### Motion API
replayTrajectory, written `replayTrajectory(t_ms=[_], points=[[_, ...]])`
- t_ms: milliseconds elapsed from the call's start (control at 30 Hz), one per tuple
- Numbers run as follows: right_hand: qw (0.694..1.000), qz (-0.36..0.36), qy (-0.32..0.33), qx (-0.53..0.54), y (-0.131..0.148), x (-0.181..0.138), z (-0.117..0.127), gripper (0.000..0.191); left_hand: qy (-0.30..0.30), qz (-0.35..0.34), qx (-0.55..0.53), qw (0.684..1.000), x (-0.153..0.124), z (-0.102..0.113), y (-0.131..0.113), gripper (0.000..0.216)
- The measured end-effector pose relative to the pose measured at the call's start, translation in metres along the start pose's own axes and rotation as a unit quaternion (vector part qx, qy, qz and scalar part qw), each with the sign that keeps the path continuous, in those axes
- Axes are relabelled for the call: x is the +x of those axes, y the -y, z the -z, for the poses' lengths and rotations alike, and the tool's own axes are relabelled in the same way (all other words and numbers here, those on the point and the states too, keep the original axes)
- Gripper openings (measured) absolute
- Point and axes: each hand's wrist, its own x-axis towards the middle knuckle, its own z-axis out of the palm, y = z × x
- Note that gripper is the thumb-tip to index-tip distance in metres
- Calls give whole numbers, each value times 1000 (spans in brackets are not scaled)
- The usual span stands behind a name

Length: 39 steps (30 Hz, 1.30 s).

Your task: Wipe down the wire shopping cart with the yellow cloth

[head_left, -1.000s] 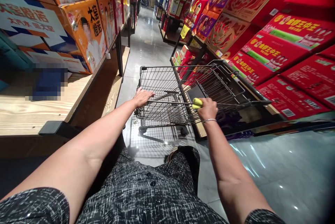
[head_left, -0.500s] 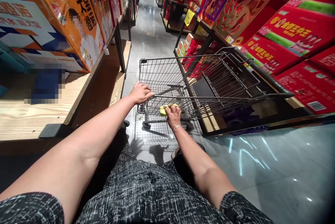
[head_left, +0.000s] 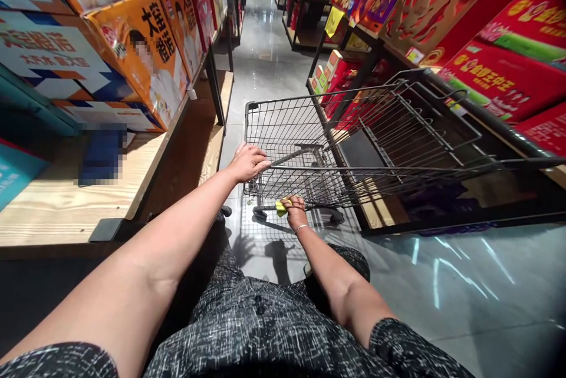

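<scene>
A black wire shopping cart point(head_left: 292, 174) stands across the aisle in front of me, its handle end toward the right. My left hand point(head_left: 248, 163) is closed over the cart's top rim near its left corner. Lower down, my right hand point(head_left: 295, 211) presses a folded yellow cloth point(head_left: 282, 207) against the bottom edge of the basket's near side. Most of the cloth is hidden under the fingers. A thin bracelet circles the right wrist.
On the left, orange and white boxes point(head_left: 137, 59) are stacked on a wooden shelf point(head_left: 57, 213), with a blurred blue item point(head_left: 101, 154) beside them. Red gift boxes point(head_left: 508, 71) fill the right-hand shelf, close behind the cart. A shiny grey aisle floor point(head_left: 259, 53) runs ahead.
My right hand has moved down the cart's near side with the yellow cloth, from the wires to the lower edge. The left hand keeps its hold. The view has shifted slightly.
</scene>
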Motion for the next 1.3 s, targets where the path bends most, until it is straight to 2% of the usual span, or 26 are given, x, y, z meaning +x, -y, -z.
replayTrajectory(t_ms=[100, 167, 267, 333, 367, 433, 567, 667, 767, 867, 967, 1033, 1100, 1133, 1200, 1300], points=[[999, -15, -44, -17, -15, 9, 43, 55, 3, -2, -1, 1000, 1, 2, 4, 44], [991, -22, -127, -34, -27, 18, 84, 59, 15, -5, 3, 1000, 1, 5, 6, 45], [956, -47, -281, -69, -43, 30, 140, 50, 27, 12, 40, 999, 1, 11, 2, 43], [941, -69, -319, -86, -47, 36, 157, 47, 7, 38, 84, 996, 0, 12, -8, 42], [941, -75, -318, -89, -48, 37, 158, 46, -9, 44, 103, 994, -1, 12, -15, 42], [946, -81, -302, -82, -45, 36, 142, 47, -29, 28, 113, 993, -3, 8, -29, 45], [970, -90, -222, -50, -36, 20, 76, 53, 4, -5, 74, 997, -10, -3, -50, 55], [989, -76, -127, -29, -28, 5, 32, 54, 21, -2, 81, 997, -11, -6, -51, 61], [995, -40, -86, -15, -15, 2, 20, 50, 33, 3, 81, 996, -10, -3, -45, 65], [996, 19, -86, -4, 1, 14, 49, 55, 40, 11, 87, 995, -9, 3, -35, 66], [986, 63, -153, 2, 10, 32, 110, 58, 37, 24, 107, 993, -10, 8, -24, 60], [976, 38, -215, -15, 11, 46, 154, 60, 35, 34, 117, 992, -12, 11, -17, 60], [970, -19, -240, -38, 14, 60, 186, 61, 32, 43, 125, 991, -13, 13, -11, 63], [971, -45, -231, -52, 19, 66, 195, 60, 31, 47, 129, 990, -13, 13, -8, 65], [979, -65, -178, -78, 37, 79, 196, 51, 30, 55, 140, 988, -13, 13, -4, 68], [990, 12, -97, -103, 83, 96, 171, 38, 24, 62, 153, 986, -12, 13, 2, 67]])
